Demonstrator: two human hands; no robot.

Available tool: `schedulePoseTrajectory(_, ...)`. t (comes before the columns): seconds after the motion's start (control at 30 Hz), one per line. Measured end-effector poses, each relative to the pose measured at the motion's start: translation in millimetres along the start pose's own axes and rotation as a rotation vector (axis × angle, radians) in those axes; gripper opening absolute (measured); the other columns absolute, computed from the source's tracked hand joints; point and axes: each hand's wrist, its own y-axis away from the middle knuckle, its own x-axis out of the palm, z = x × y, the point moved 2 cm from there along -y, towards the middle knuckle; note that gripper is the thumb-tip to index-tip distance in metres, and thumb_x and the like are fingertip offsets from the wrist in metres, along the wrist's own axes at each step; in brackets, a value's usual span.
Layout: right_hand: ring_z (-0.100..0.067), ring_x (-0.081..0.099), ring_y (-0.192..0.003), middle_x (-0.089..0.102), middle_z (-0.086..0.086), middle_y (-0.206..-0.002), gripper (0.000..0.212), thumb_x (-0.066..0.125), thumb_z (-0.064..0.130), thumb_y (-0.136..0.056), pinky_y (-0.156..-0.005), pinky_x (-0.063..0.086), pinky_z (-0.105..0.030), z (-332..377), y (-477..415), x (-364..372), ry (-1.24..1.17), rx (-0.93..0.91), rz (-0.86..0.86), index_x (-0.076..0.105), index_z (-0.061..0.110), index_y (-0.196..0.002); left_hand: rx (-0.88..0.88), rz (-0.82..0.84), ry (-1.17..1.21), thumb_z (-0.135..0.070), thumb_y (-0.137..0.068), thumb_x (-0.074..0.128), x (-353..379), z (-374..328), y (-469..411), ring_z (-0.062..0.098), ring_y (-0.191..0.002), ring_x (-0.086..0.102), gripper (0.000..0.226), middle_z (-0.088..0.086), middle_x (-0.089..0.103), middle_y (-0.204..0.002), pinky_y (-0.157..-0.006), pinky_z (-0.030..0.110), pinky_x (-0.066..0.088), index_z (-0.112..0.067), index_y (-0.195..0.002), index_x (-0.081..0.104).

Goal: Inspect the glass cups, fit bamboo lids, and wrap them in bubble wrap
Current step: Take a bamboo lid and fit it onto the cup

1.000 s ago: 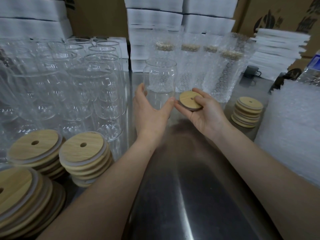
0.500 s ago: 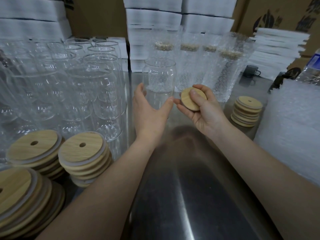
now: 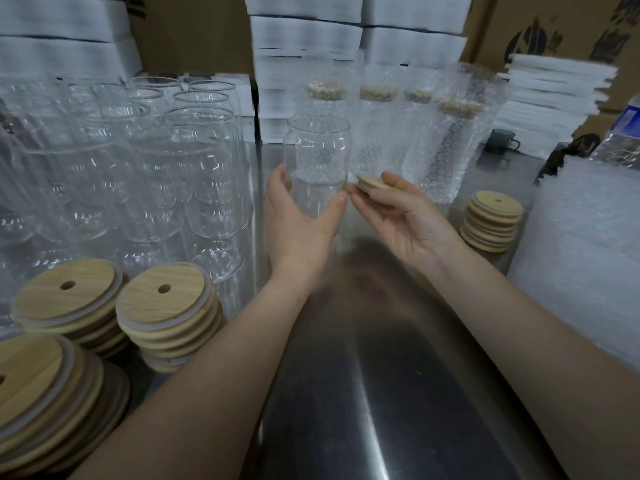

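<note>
I am viewing a steel bench (image 3: 381, 393) that is running forward from the camera, with both bare forearms reaching out over it. Stacks of white foam sheets (image 3: 304, 36) are standing along the back, in front of cardboard boxes. A pile of bubble wrap (image 3: 588, 258) is lying on the right side of the bench. A dense group of empty glasses (image 3: 173, 181) is standing on the left side. Four wrapped cups (image 3: 381, 133), each with a lid showing through the wrap, are standing upright in a row at the back. Stacks of bamboo lids (image 3: 166, 317) are sitting at the near left, and a smaller lid stack (image 3: 493, 220) is sitting at the right, just beside the bubble wrap.

At the centre, one glass cup (image 3: 318, 157) is standing upright with its mouth uncovered. The left hand (image 3: 298, 226) is curling thumb and fingers around its lower half; I cannot tell whether its base is touching the bench. The right hand (image 3: 412, 216) is pinching a single bamboo lid (image 3: 372, 183) between thumb and fingertips, tilted, just beside the cup's right wall and below its rim. A dark mug (image 3: 498, 142) is standing at the far right.
</note>
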Motion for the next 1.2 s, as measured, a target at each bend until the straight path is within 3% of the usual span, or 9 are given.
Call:
schedulePoseTrajectory(0.1,-0.037,0.071,-0.097,0.059,-0.023,-0.110,0.046,0.071,0.020,-0.081,-0.082,0.060,-0.042,1.8,1.6,0.2,0.042,0.063,-0.023,0.056,-0.001,-0.119,0.004,-0.001,-0.012,-0.037,-0.080,0.078,-0.1,-0.3,0.3,0.015,-0.137,0.038,0.089,0.004,0.039,-0.147,-0.115,0.042,0.033,-0.019,-0.149,0.026)
schedulePoseTrajectory(0.23,-0.031,0.074,-0.081,0.068,-0.020,-0.096,0.075,0.049,0.066,-0.090,-0.066,0.061,-0.042,0.0,4.2,-3.7,0.173,0.177,-0.128,0.054,0.000,-0.125,0.002,-0.002,-0.012,-0.037,-0.080,0.078,-0.6,-1.8,0.9,0.014,-0.137,0.037,0.088,0.003,0.039,-0.147,-0.115,0.042,0.033,-0.020,-0.149,0.026)
schedulePoseTrajectory(0.33,-0.025,0.073,-0.067,0.074,-0.016,-0.081,0.083,0.035,0.076,-0.089,-0.055,0.059,-0.033,-0.2,5.4,-6.9,0.258,0.197,-0.125,0.061,0.002,-0.113,0.003,-0.002,-0.011,-0.036,-0.080,0.078,-1.0,-2.7,1.9,0.014,-0.137,0.037,0.088,0.002,0.039,-0.148,-0.115,0.042,0.033,-0.020,-0.150,0.025)
schedulePoseTrajectory(0.47,-0.022,0.073,-0.065,0.075,-0.016,-0.095,0.067,0.040,0.065,-0.094,-0.049,0.057,-0.028,-0.4,5.9,-5.3,0.260,0.190,-0.085,0.063,0.004,-0.109,0.011,-0.004,-0.020,-0.035,-0.081,0.078,-1.2,-3.5,2.8,0.014,-0.137,0.037,0.088,0.003,0.039,-0.147,-0.115,0.040,0.033,-0.019,-0.150,0.026)
schedulePoseTrajectory(0.57,-0.019,0.071,-0.060,0.075,-0.012,-0.093,0.044,0.052,0.050,-0.097,-0.043,0.053,-0.022,-2.5,5.6,-5.5,0.305,0.188,-0.069,0.063,0.008,-0.104,0.008,-0.007,-0.019,-0.035,-0.081,0.078,-1.1,-3.5,2.5,0.014,-0.136,0.038,0.087,0.003,0.040,-0.146,-0.115,0.040,0.032,-0.019,-0.149,0.027)
schedulePoseTrajectory(0.77,-0.016,0.064,-0.051,0.075,-0.009,-0.087,0.023,0.064,0.031,-0.093,-0.040,0.046,-0.019,-0.7,4.8,-3.9,0.413,0.129,-0.079,0.060,0.012,-0.106,0.003,-0.003,-0.020,-0.036,-0.080,0.078,-1.0,-2.5,2.2,0.012,-0.136,0.037,0.087,0.001,0.040,-0.146,-0.115,0.039,0.033,-0.020,-0.149,0.026)
schedulePoseTrajectory(0.97,-0.015,0.066,-0.054,0.074,-0.011,-0.084,0.041,0.066,-0.002,-0.087,-0.044,0.050,-0.019,-0.5,4.9,0.2,0.381,0.070,-0.085,0.052,0.001,-0.125,0.010,-0.007,-0.025,-0.035,-0.080,0.078,-0.9,-3.1,1.3,0.013,-0.136,0.037,0.088,0.003,0.040,-0.146,-0.115,0.039,0.032,-0.018,-0.149,0.027)
schedulePoseTrajectory(1.1,-0.028,0.071,-0.079,0.066,-0.024,-0.106,0.050,0.051,-0.016,-0.089,-0.060,0.059,-0.029,-0.5,4.2,1.1,0.193,0.115,-0.037,0.044,-0.002,-0.136,0.013,-0.006,-0.025,-0.038,-0.078,0.079,-0.9,-2.8,1.4,0.013,-0.136,0.037,0.091,0.004,0.040,-0.147,-0.115,0.039,0.032,-0.018,-0.149,0.026)
schedulePoseTrajectory(1.2,-0.036,0.067,-0.093,0.055,-0.030,-0.121,0.045,0.043,-0.011,-0.095,-0.067,0.061,-0.038,-0.7,4.7,3.8,0.064,0.169,0.001,0.040,-0.007,-0.140,0.013,-0.008,-0.024,-0.039,-0.078,0.079,-0.9,-2.3,1.5,0.012,-0.137,0.037,0.091,0.004,0.039,-0.148,-0.116,0.039,0.032,-0.018,-0.149,0.026)
